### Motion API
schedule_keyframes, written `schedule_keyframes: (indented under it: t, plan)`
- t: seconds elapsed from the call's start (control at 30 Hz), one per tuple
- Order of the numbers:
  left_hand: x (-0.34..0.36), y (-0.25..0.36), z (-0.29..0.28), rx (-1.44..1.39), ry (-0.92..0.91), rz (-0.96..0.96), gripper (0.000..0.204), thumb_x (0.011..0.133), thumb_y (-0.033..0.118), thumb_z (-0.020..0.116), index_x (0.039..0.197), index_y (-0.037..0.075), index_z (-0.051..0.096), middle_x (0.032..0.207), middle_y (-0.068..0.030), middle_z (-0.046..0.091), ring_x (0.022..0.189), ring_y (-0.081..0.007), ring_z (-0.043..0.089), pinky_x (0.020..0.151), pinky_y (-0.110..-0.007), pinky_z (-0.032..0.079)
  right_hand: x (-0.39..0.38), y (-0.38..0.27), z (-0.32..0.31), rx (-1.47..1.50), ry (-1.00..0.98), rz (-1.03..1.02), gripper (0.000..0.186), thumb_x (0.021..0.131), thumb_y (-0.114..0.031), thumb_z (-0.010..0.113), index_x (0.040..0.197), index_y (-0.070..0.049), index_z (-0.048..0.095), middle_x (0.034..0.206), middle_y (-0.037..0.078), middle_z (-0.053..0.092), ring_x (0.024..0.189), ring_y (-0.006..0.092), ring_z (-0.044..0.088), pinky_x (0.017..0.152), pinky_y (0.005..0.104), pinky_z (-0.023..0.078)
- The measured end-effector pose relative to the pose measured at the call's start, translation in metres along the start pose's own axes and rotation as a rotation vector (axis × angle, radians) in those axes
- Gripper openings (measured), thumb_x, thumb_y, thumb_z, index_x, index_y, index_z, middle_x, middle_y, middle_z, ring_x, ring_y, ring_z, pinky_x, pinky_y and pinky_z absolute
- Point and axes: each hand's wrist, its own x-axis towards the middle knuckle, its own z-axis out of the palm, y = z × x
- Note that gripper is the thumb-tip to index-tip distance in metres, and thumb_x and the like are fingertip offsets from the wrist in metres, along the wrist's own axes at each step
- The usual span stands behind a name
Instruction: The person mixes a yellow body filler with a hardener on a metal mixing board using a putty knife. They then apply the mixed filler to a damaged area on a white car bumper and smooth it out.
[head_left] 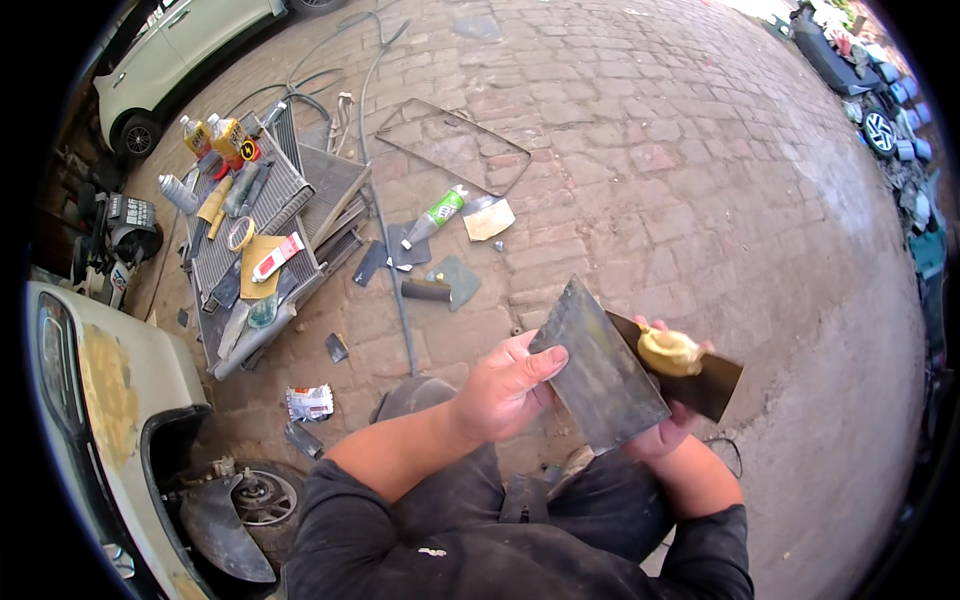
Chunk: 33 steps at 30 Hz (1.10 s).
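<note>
My left hand (pixel 503 388) is closed on a grey, flat, four-sided putty spreader (pixel 605 380), its thumb pressed on the upper face. Just to the right, my right hand (pixel 668 432) grips a brown putty board (pixel 715 383) from below, with fingertips showing over its far edge. A thick dollop of yellow putty (pixel 670 353) sits on that board. The spreader overlaps part of the board and hides some of my right hand. I cannot tell whether the two sheets touch.
At left, a pale car body (pixel 165 345) bears a yellow filler patch (pixel 110 385) beside the exposed wheel (pixel 262 498). A radiator-like stack (pixel 290 205) carries bottles, tubes and tools. A green-labelled bottle (pixel 437 215), a hose (pixel 385 215) and a wire frame (pixel 455 145) lie on the brick ground.
</note>
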Motion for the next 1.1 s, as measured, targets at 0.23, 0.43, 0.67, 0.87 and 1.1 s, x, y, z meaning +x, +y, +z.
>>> schedule_keyframes:
  t: [0.23, 0.43, 0.67, 0.87, 1.1]
  plan:
    - [-0.010, 0.009, 0.015, -0.008, -0.094, 0.034, 0.041, 0.099, 0.014, 0.056, 0.134, -0.004, 0.046, 0.131, -0.0150, 0.057, 0.121, -0.0266, 0.057, 0.103, -0.041, 0.044, -0.025, 0.011, 0.002, 0.322, -0.191, 0.748, 0.077, 0.099, -0.047, 0.037, 0.154, 0.002, 0.015, 0.153, 0.020, 0.034, 0.139, 0.0286, 0.037, 0.116, 0.0385, 0.026]
    - [-0.021, 0.009, 0.017, 0.097, -0.183, 0.049, 0.044, 0.100, 0.020, 0.057, 0.135, -0.004, 0.045, 0.131, -0.0116, 0.056, 0.122, -0.0230, 0.054, 0.103, -0.038, 0.043, -0.034, 0.061, -0.017, -0.126, -0.385, 0.452, 0.052, 0.096, -0.013, 0.045, 0.143, 0.005, 0.034, 0.144, 0.027, 0.043, 0.130, 0.0353, 0.049, 0.108, 0.0414, 0.038]
    - [-0.014, 0.014, -0.005, 0.099, 0.035, 0.112, 0.042, 0.099, 0.015, 0.045, 0.135, -0.006, 0.042, 0.132, -0.0155, 0.057, 0.122, -0.0251, 0.055, 0.104, -0.040, 0.042, 0.017, 0.004, -0.015, -0.380, 0.274, -0.211, 0.028, 0.096, 0.005, 0.050, 0.123, 0.009, 0.056, 0.110, 0.016, 0.066, 0.097, 0.0176, 0.063, 0.085, 0.0320, 0.052]
    - [-0.013, 0.006, -0.003, 0.635, 0.225, 0.438, 0.023, 0.104, 0.014, 0.044, 0.114, -0.006, 0.050, 0.079, 0.0047, 0.049, 0.072, -0.0004, 0.038, 0.063, -0.019, 0.033, 0.031, -0.026, -0.007, -1.017, -0.075, -0.556, 0.032, 0.080, 0.005, 0.065, 0.111, 0.004, 0.062, 0.099, 0.017, 0.064, 0.089, 0.0310, 0.066, 0.080, 0.0398, 0.056]
    - [-0.018, -0.001, -0.003, 0.955, 0.363, 0.481, 0.023, 0.103, 0.014, 0.044, 0.101, -0.006, 0.055, 0.092, -0.0026, 0.056, 0.081, -0.0048, 0.044, 0.073, -0.023, 0.037, 0.023, -0.020, 0.012, -1.077, -0.199, -0.551, 0.043, 0.062, 0.002, 0.063, 0.104, 0.009, 0.067, 0.097, 0.017, 0.064, 0.087, 0.0318, 0.065, 0.080, 0.0410, 0.057]
